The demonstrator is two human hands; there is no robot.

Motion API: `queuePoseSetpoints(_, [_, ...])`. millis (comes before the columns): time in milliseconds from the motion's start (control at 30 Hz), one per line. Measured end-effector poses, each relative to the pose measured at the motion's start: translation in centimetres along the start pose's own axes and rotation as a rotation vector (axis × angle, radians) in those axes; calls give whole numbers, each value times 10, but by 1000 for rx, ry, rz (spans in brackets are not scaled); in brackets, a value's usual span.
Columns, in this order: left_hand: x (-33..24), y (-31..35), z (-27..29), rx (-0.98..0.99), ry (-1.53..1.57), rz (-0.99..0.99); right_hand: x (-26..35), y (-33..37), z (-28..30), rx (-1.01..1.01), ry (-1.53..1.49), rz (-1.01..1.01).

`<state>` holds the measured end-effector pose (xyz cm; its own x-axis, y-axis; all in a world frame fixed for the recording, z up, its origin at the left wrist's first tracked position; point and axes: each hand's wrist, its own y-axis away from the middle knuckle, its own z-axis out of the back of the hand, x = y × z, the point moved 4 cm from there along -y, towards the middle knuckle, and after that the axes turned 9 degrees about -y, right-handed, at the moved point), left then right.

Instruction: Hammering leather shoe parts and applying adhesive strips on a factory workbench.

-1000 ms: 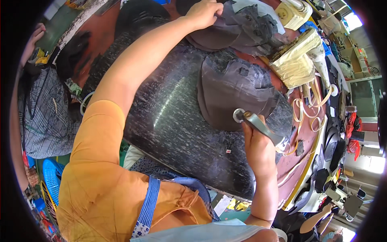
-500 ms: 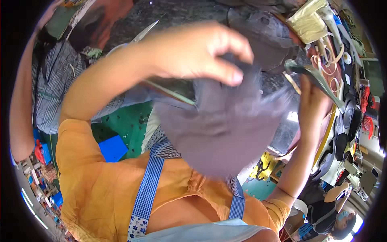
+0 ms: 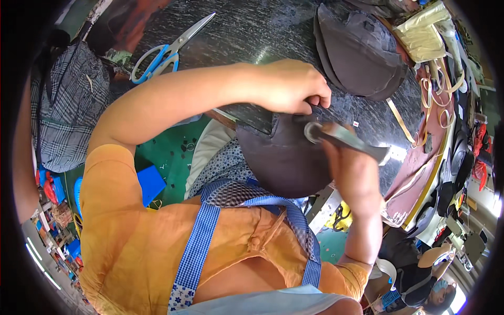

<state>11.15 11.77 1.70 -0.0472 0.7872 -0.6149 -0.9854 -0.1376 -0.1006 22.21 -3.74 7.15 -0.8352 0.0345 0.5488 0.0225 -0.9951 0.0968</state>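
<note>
A speckled black tabletop, with a dark sheet hung partly over its near edge.
Below the tabletop's near edge, green floor is seen; toward its far right, a stack of dark pieces is laid. Over its near side the left hand is held bent, fingers curled nearly together; whether the sheet is pinched cannot quite be told. By the right hand, fingers wrapped closed, a metal hammer is gripped, its round end at the sheet, which is spread below the left fingertips.
</note>
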Motion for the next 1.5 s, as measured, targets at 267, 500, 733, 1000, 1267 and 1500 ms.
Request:
queuePoseSetpoints(267, [-12,16,-1,-217,-199,-80,-26,9,4,-73,-170,-68])
queuePoseSetpoints(500, [-16,15,-5,-199,-288,-131,-29,-5,19,-126,-96,-7])
queuePoseSetpoints(733, [-25,18,-2,-255,-419,-146,-30,-16,12,-234,32,168])
queuePoseSetpoints(1000, [-16,22,3,-361,-285,-74,-36,-17,5,-117,-49,9])
queuePoseSetpoints(1267, [-25,33,-11,-349,-467,-31,-25,-29,14,-227,-82,150])
queuePoseSetpoints(1500, [-14,40,-1,-439,-392,-22,-18,-35,10,-183,3,248])
